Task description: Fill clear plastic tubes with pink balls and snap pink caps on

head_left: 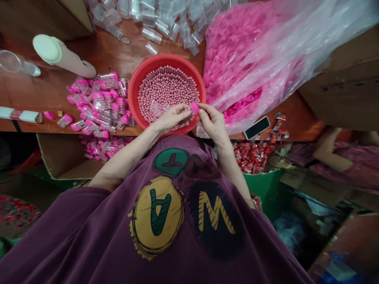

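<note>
Over the near right rim of a red basin [134, 85] my hands come together. My left hand [174, 117] is closed on a small clear bottle, mostly hidden by the fingers. A bright pink cap [194, 107] sits at the bottle's end, pinched by the thumb and fingers of my right hand [213, 122]. Whether the cap is fully seated I cannot tell. Round pink beads [168, 85] fill much of the basin, and a clear container [156, 107] lies among them beside my left hand.
Capped bead-filled bottles [100, 102] are heaped left of the basin, with more in a cardboard box [65, 157] below. Clear empty bottles [166, 23] lie behind. A plastic bag of pink caps [237, 51] and a phone [257, 128] are right. Another person's arm [331, 152] shows far right.
</note>
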`<control>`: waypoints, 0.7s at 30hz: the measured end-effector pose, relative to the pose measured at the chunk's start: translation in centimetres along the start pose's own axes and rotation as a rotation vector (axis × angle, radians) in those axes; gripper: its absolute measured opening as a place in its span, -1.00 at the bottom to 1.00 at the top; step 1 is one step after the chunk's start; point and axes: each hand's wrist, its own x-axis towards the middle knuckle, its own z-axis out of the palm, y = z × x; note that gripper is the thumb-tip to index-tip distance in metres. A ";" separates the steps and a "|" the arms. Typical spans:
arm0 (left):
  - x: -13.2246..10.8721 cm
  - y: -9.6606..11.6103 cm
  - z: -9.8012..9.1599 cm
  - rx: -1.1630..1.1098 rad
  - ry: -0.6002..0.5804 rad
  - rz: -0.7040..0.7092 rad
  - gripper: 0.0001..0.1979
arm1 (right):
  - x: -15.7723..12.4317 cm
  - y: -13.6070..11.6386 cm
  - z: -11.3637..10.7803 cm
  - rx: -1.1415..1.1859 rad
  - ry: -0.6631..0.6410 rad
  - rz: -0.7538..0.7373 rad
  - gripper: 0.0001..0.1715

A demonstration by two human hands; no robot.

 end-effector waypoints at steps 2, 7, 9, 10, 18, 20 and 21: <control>0.0 -0.1 0.1 -0.026 0.009 -0.022 -0.59 | -0.1 -0.3 -0.2 -0.007 -0.001 0.006 -0.34; 0.0 -0.3 0.7 -0.110 0.030 -0.045 -0.60 | -0.4 -0.3 0.1 -0.086 0.000 -0.049 -0.34; -0.1 -0.2 1.1 -0.120 0.046 -0.033 -0.61 | -0.6 -0.3 0.3 -0.162 0.019 -0.089 -0.35; -0.2 -0.1 1.4 -0.117 0.055 -0.025 -0.61 | -0.7 -0.4 0.4 -0.201 0.026 -0.111 -0.35; -1.0 1.3 2.3 -0.010 0.078 -0.025 -0.64 | -1.9 -1.5 -0.6 -0.332 -0.077 -0.192 -0.37; -1.0 1.5 1.9 0.027 0.064 -0.036 -0.64 | -1.9 -1.2 -0.9 -0.292 -0.097 -0.202 -0.41; -0.9 1.4 1.7 0.047 0.059 -0.030 -0.64 | -1.8 -0.9 -1.0 -0.259 -0.091 -0.203 -0.43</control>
